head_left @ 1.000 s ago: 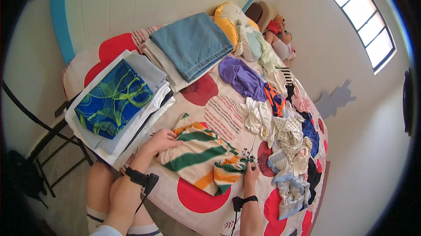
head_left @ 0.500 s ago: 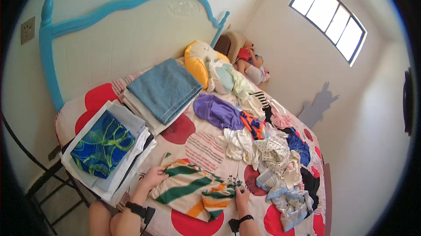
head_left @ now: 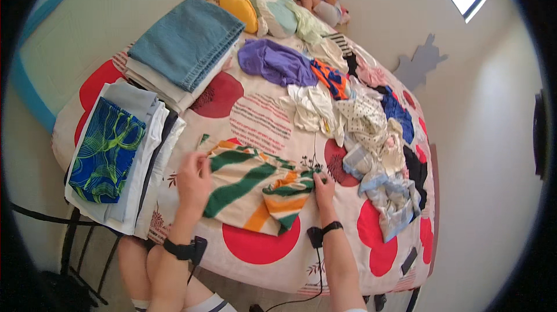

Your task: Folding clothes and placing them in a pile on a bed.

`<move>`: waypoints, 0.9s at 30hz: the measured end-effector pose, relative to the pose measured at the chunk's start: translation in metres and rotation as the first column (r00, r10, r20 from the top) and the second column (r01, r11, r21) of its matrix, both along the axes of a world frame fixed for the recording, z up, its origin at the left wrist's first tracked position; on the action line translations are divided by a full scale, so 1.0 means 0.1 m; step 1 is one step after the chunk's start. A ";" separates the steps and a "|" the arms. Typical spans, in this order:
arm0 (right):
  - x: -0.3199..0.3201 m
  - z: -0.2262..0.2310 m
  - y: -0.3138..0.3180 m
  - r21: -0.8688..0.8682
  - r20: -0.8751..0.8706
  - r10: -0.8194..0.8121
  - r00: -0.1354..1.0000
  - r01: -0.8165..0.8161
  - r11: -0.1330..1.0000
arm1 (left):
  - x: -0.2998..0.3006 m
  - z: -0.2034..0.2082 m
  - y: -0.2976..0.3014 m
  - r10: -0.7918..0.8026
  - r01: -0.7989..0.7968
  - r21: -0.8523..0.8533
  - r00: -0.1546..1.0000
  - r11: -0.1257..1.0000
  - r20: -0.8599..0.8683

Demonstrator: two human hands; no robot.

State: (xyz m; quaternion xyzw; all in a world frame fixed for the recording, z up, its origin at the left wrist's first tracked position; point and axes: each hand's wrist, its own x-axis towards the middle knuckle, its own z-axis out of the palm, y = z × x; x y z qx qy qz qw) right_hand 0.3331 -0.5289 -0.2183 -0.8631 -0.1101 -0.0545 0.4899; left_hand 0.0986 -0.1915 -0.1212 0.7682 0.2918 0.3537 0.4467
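A pair of striped shorts [head_left: 249, 187] in green, orange and cream lies on the bed in front of me, its gathered waistband along the far side. The right part is folded over in a crumpled flap. My right hand [head_left: 325, 190] pinches the fabric at the right end of the waistband. At the left edge my left hand [head_left: 194, 181] hovers beside the cloth, fingers loosely bent and apart, slightly blurred. Both wrists carry black straps with small boxes.
On the left stand folded piles, one topped by blue-green patterned shorts [head_left: 107, 149], another by folded denim [head_left: 185, 42]. Loose clothes [head_left: 362, 120] heap along the right. A yellow plush pillow [head_left: 238, 10] lies at the far end. A dark phone-like object [head_left: 409, 260] rests near the right front edge.
My view has tilted down, showing more of the bed's near edge. My left hand has come off the shorts' left edge; my right hand keeps its pinch.
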 end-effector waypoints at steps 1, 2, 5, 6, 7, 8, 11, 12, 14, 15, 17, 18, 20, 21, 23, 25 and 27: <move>0.01 -0.01 -0.04 0.003 -0.002 0.002 1.000 -0.002 1.000 | 0.05 -0.05 -0.16 -0.115 0.113 0.044 0.992 0.993 0.048; 0.02 -0.01 -0.05 0.005 -0.006 0.008 1.000 -0.008 1.000 | 0.09 -0.02 -0.37 -0.211 0.210 0.015 0.976 0.978 0.053; -0.06 0.08 0.07 0.038 -0.025 0.002 1.000 -0.001 0.999 | 0.10 -0.12 -0.84 -0.420 0.404 -0.114 0.873 0.908 -0.249; -0.06 0.10 0.04 0.037 -0.039 -0.027 0.999 0.029 0.999 | 0.13 -0.27 -0.99 -0.428 0.423 -0.082 0.858 0.902 -0.284; 0.02 0.06 -0.02 0.040 -0.029 -0.001 1.000 0.002 0.999 | 0.17 -0.41 -1.10 -0.499 0.460 -0.212 0.843 0.863 -0.203; -0.05 0.14 0.07 0.003 0.027 -0.040 0.999 0.040 0.999 | 0.21 -0.48 -1.12 -0.550 0.491 -0.325 0.827 0.808 -0.118; -0.03 0.00 0.06 0.080 0.023 -0.022 0.999 0.020 0.997 | 0.30 -0.61 -1.24 -0.497 0.467 -0.273 0.866 0.841 -0.052; -0.01 -0.02 0.00 0.046 0.048 -0.022 0.999 0.020 0.999 | 0.35 -0.64 -1.26 -0.465 0.454 -0.216 0.885 0.864 0.000; -0.01 -0.03 0.00 0.014 0.067 -0.018 0.998 0.018 1.000 | 0.36 -0.66 -1.29 -0.488 0.473 -0.261 0.873 0.842 0.005; -0.03 -0.03 0.05 0.021 0.006 -0.003 1.000 0.003 1.000 | 0.33 -0.67 -1.30 -0.509 0.486 -0.309 0.860 0.817 0.006; -0.14 0.02 0.19 0.048 -0.081 -0.007 0.997 0.011 0.999 | 0.30 -0.70 -1.26 -0.521 0.497 -0.370 0.853 0.785 0.039; -0.03 -0.01 0.01 0.032 -0.063 -0.023 0.998 0.025 0.999 | 0.35 -0.54 -1.30 -0.550 0.538 -0.425 0.828 0.728 0.106; 0.09 -0.07 -0.10 0.055 -0.125 -0.104 0.987 0.111 0.992 | 0.33 -0.40 -1.40 -0.582 0.569 -0.430 0.805 0.701 0.115; 0.09 -0.05 -0.09 0.052 -0.128 -0.096 0.987 0.103 0.993 | 0.32 -0.46 -1.43 -0.600 0.604 -0.349 0.789 0.717 0.133; 0.09 0.05 -0.07 0.259 -0.272 0.096 0.957 -0.023 0.966 | 0.25 -0.33 -1.46 -0.616 0.624 -0.215 0.780 0.751 0.113; -0.03 0.15 -0.01 0.305 -0.298 0.122 0.947 -0.026 0.952 | 0.17 -0.35 -1.56 -0.609 0.627 -0.220 0.779 0.747 0.151; -0.01 0.28 -0.07 0.420 -0.356 0.166 0.920 -0.001 0.907 | 0.11 -0.29 -1.66 -0.643 0.666 -0.211 0.746 0.716 0.172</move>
